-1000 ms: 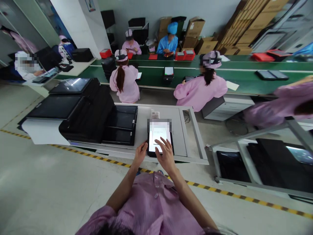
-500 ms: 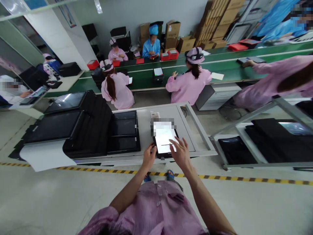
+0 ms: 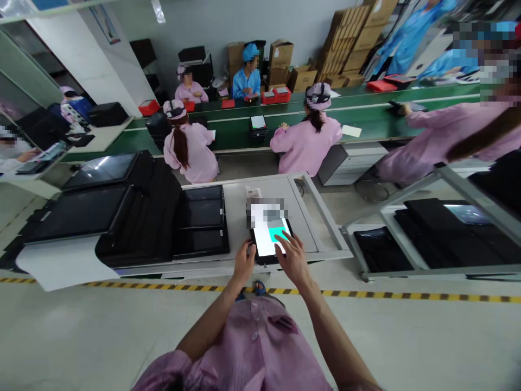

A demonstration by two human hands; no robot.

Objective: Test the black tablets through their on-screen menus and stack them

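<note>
One flat, lit, rectangular tablet (image 3: 264, 242)

It lies beneath the right grip (image 3: 293, 257), fingers spread apart; the left grip (image 3: 245, 262) touches its edge, clamped or not I cannot tell. Left of both: glossy black panels (image 3: 198, 242), two white labels (image 3: 221, 233); beyond, one packet (image 3: 253, 193)

Tablet (image 3: 262, 243) with lit screen, at the near edge of a pale cart top (image 3: 287, 196). The left hand (image 3: 243, 264) is at its left edge; the right hand (image 3: 293, 260) has fingers spread over the screen's near right part, beside a green patch (image 3: 277, 233); whether the fingertips make contact cannot be told. Left of the tablet: flat black panels (image 3: 202, 242), then a taller dark stack (image 3: 157, 217). Far side: a green bench (image 3: 234, 134), with two pink-clad co-workers seated at its near edge and a blue-capped person (image 3: 246, 82) beyond. Near side: striped floor tape (image 3: 378, 295).
</note>
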